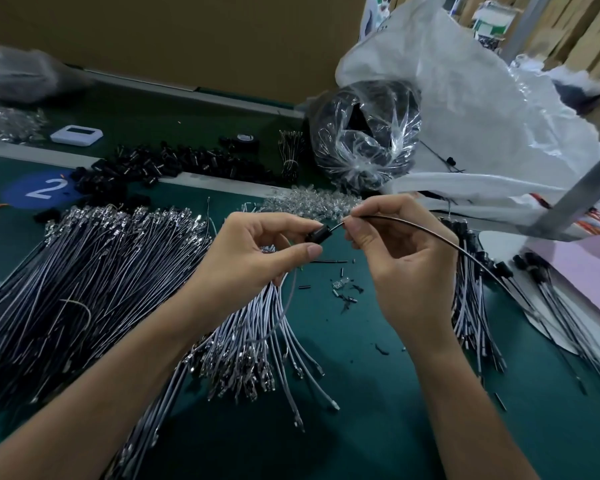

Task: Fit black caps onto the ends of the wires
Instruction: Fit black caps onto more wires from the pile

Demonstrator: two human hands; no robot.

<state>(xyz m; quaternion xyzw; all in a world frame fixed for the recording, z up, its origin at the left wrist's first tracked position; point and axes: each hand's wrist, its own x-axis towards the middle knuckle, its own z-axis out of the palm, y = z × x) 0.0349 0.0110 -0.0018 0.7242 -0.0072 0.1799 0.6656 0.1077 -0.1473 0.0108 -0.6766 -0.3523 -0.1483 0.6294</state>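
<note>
My left hand (257,252) has its grip closed on the black cap (317,233), thumb and forefinger curled round it, above the green tabletop (378,410). Just right of the cap, my right hand (395,261) pinches the wire (430,230) between thumb and fingertips. The wire's end reaches the cap's right side; I cannot tell how far it sits inside. The rest of the wire arcs away right of the cap. Left of and below the cap lie loose wires (101,271); beyond it, a pile of black caps (174,164).
</note>
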